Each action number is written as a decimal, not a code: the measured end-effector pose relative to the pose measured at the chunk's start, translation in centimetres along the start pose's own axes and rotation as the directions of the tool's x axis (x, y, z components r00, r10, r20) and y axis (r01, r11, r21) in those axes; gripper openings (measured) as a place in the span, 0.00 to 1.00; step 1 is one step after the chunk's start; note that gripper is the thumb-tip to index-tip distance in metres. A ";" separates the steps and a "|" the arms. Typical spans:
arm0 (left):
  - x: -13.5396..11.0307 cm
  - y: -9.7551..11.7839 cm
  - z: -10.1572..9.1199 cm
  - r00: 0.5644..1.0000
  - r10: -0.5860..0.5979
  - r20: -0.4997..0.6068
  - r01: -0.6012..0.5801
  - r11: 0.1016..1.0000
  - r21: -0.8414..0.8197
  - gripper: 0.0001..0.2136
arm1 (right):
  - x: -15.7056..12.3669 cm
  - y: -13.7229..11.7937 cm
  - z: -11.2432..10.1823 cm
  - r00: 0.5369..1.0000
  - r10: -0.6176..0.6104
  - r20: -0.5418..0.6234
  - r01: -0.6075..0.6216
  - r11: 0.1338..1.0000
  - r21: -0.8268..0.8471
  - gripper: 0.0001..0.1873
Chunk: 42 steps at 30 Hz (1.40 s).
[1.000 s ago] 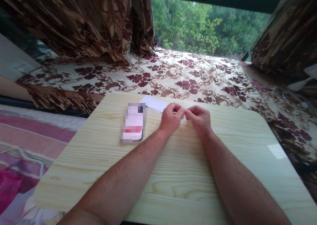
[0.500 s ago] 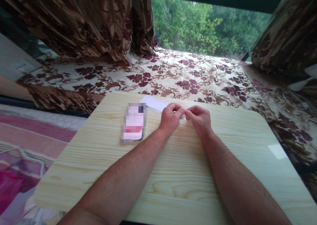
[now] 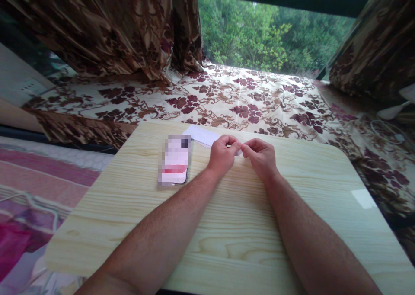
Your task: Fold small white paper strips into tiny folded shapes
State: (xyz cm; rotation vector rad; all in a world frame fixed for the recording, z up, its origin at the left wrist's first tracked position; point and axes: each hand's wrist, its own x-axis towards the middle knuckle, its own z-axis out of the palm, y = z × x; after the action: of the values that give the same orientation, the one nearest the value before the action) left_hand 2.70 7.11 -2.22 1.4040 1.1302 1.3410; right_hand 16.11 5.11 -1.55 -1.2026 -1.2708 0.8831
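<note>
My left hand (image 3: 223, 155) and my right hand (image 3: 261, 155) meet over the far half of the table, thumbs and forefingers pinched close together. Between the fingertips a small piece of white paper (image 3: 238, 152) shows; most of it is hidden by the fingers. Just left of my left hand lie several flat white sheets of paper (image 3: 202, 136), partly overlapping. Farther left a phone (image 3: 175, 158) with a bright, blurred-out screen lies on the tabletop, touched by neither hand.
The pale wood-grain table (image 3: 227, 238) has rounded corners. Beyond it spreads a floral-covered window ledge (image 3: 246, 96) between patterned curtains (image 3: 129, 27). A white cable (image 3: 385, 130) lies at right on the ledge, and striped bedding (image 3: 42, 169) is at left.
Both hands stay in nearly the same place, still pinching. Only a very slight shift of the fingertips and the small paper shows.
</note>
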 end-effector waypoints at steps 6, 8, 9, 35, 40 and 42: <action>0.0 -0.1 0.0 1.000 0.016 -0.026 -0.016 0.999 0.033 0.04 | -0.1 0.2 0.1 0.999 -0.031 -0.020 0.030 0.997 -0.067 0.10; -0.1 0.0 0.0 0.999 0.016 -0.028 -0.015 0.999 0.032 0.04 | -0.2 0.3 0.1 0.999 -0.043 -0.023 0.041 0.995 -0.085 0.10; -0.1 0.0 0.0 0.999 0.016 -0.030 -0.015 0.999 0.030 0.04 | -0.2 0.4 0.1 0.999 -0.046 -0.023 0.044 0.995 -0.092 0.10; -0.2 0.5 0.4 1.000 -0.003 -0.003 0.002 0.999 -0.033 0.11 | 0.3 0.4 0.0 0.995 -0.003 -0.100 0.021 0.985 0.173 0.07; -0.3 0.5 0.4 1.000 -0.018 -0.004 0.018 0.998 -0.065 0.10 | 0.4 0.4 0.0 0.995 0.003 -0.099 0.015 0.983 0.181 0.07; -0.3 0.4 0.4 1.000 -0.016 0.003 0.016 0.997 -0.070 0.10 | 0.4 0.4 0.0 0.995 0.014 -0.101 0.003 0.987 0.161 0.07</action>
State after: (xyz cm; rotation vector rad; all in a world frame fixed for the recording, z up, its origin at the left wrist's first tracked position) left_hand 3.11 6.77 -1.91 1.3427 1.0808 1.3547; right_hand 16.25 5.56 -1.81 -1.1094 -1.0941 0.8998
